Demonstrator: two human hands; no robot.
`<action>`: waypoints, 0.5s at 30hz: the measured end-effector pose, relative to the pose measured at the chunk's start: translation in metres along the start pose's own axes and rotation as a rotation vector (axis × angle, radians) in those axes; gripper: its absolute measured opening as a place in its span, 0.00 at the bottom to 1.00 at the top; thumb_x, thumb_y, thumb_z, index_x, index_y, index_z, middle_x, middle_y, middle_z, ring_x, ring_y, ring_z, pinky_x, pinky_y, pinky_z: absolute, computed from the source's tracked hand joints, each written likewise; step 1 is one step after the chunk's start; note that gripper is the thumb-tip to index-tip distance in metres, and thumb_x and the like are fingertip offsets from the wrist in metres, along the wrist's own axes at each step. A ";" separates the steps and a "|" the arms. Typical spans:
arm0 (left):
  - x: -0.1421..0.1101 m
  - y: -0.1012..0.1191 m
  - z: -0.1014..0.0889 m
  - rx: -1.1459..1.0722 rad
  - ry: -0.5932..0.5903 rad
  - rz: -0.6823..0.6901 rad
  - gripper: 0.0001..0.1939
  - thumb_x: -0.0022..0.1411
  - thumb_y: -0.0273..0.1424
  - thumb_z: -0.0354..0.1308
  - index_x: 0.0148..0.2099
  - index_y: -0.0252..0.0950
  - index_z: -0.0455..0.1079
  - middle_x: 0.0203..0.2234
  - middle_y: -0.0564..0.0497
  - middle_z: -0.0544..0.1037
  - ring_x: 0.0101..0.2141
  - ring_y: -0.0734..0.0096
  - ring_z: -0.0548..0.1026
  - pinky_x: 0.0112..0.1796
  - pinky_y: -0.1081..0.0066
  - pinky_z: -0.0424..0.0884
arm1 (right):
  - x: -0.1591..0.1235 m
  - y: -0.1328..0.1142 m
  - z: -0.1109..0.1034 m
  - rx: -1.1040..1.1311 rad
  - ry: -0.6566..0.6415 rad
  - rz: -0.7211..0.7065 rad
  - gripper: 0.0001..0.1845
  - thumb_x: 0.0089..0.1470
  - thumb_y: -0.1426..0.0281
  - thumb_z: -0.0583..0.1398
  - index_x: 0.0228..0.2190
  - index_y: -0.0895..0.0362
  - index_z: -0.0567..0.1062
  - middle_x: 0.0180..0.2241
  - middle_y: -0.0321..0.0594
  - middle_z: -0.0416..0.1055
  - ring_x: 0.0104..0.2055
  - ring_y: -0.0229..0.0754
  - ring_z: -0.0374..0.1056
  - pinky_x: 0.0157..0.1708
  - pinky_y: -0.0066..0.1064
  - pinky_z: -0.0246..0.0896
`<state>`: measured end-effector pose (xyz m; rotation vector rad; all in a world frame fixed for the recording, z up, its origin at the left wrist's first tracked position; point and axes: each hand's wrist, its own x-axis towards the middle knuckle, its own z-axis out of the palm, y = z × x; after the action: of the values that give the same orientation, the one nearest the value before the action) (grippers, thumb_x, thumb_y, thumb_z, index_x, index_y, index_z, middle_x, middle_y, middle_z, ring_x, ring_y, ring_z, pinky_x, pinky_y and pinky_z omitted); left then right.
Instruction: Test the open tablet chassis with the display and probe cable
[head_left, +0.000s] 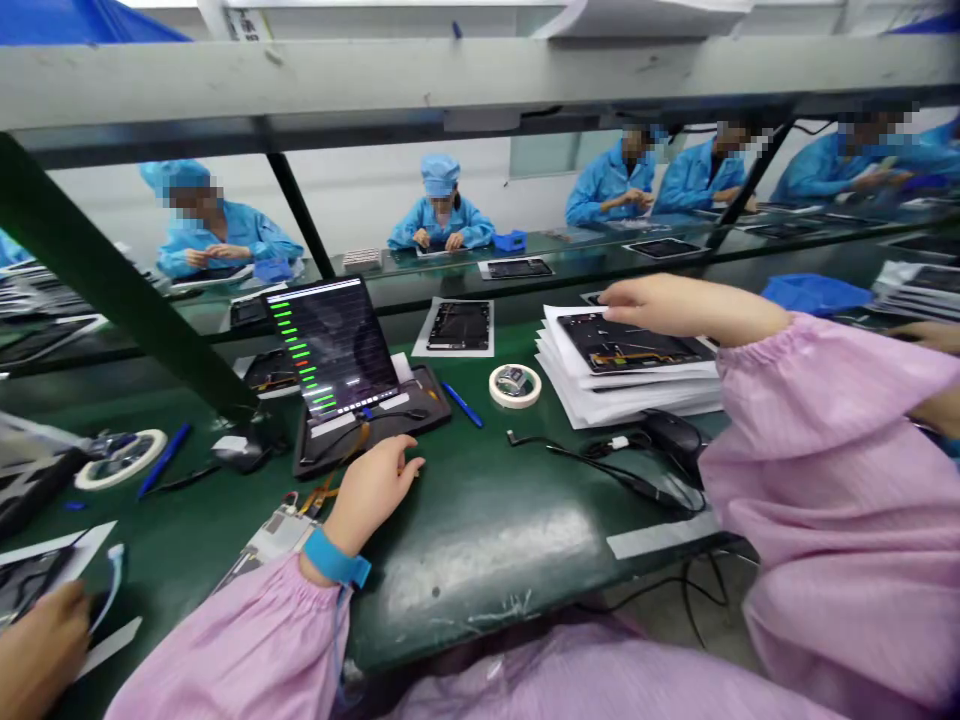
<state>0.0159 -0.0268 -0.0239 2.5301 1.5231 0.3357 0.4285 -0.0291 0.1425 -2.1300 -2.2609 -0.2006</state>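
Note:
My left hand [373, 490] rests on the green bench just in front of a dark fixture tray [420, 405], fingers loosely together and holding nothing I can see. A tablet [330, 345] stands tilted in that tray, its screen showing green and red bars. My right hand [660, 305] reaches far right and lies over the top tablet panel [626, 345] on a stack of white sheets [622, 390], fingers extended on its far edge. A blue wrist strap [335, 560] circles my left wrist.
A tape roll [515, 386], a blue pen [462, 404] and another panel on paper [459, 326] lie behind. Black cables and a mouse [671, 432] sit at right. Another person's hand [37, 640] is at bottom left. Workers in blue sit across the line.

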 end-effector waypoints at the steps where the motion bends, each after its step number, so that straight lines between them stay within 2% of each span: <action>1: 0.001 0.002 0.002 -0.006 -0.012 0.002 0.14 0.64 0.35 0.50 0.49 0.35 0.68 0.31 0.49 0.76 0.32 0.64 0.74 0.33 0.69 0.66 | -0.011 0.009 0.009 -0.003 -0.037 0.025 0.16 0.58 0.65 0.56 0.44 0.58 0.76 0.43 0.42 0.74 0.42 0.47 0.71 0.43 0.38 0.64; 2: 0.002 0.004 0.004 -0.012 -0.019 0.007 0.15 0.64 0.36 0.50 0.48 0.34 0.68 0.31 0.49 0.76 0.33 0.64 0.74 0.33 0.68 0.66 | -0.021 0.015 0.020 0.003 -0.050 0.036 0.15 0.57 0.66 0.56 0.43 0.58 0.76 0.43 0.42 0.75 0.42 0.48 0.71 0.43 0.38 0.64; 4: 0.005 0.012 0.008 -0.013 0.001 0.041 0.14 0.64 0.36 0.50 0.47 0.33 0.69 0.33 0.47 0.76 0.35 0.62 0.74 0.36 0.67 0.68 | -0.035 0.014 0.045 0.049 0.007 0.006 0.15 0.56 0.69 0.56 0.43 0.58 0.75 0.43 0.43 0.74 0.43 0.48 0.71 0.44 0.38 0.64; 7: 0.010 0.036 0.009 -0.006 0.080 0.154 0.12 0.64 0.33 0.51 0.44 0.32 0.71 0.38 0.43 0.76 0.41 0.58 0.72 0.44 0.62 0.67 | -0.046 -0.009 0.084 0.122 0.208 -0.106 0.16 0.54 0.70 0.57 0.44 0.60 0.73 0.47 0.47 0.71 0.48 0.49 0.68 0.48 0.36 0.62; 10: 0.019 0.074 0.005 -0.090 0.084 0.279 0.10 0.63 0.32 0.53 0.43 0.33 0.71 0.40 0.44 0.76 0.44 0.58 0.71 0.47 0.60 0.66 | -0.046 -0.036 0.112 0.073 0.388 -0.110 0.18 0.52 0.68 0.60 0.44 0.64 0.70 0.52 0.54 0.66 0.52 0.54 0.64 0.49 0.40 0.59; 12: 0.027 0.102 0.000 -0.211 0.038 0.341 0.09 0.62 0.33 0.54 0.42 0.34 0.72 0.40 0.46 0.77 0.43 0.61 0.72 0.47 0.62 0.66 | -0.042 -0.048 0.121 0.036 0.441 -0.072 0.14 0.54 0.69 0.58 0.41 0.63 0.70 0.47 0.55 0.69 0.49 0.56 0.65 0.47 0.41 0.57; 15: 0.048 0.136 -0.007 -0.441 -0.045 0.344 0.10 0.62 0.35 0.55 0.41 0.35 0.72 0.39 0.48 0.78 0.41 0.64 0.73 0.46 0.65 0.67 | -0.038 -0.050 0.123 0.109 0.439 0.038 0.07 0.58 0.72 0.53 0.35 0.60 0.70 0.34 0.48 0.73 0.38 0.50 0.69 0.40 0.37 0.57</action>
<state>0.1512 -0.0476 0.0229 2.4016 0.8677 0.5829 0.3890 -0.0554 0.0129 -1.8501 -1.9330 -0.4785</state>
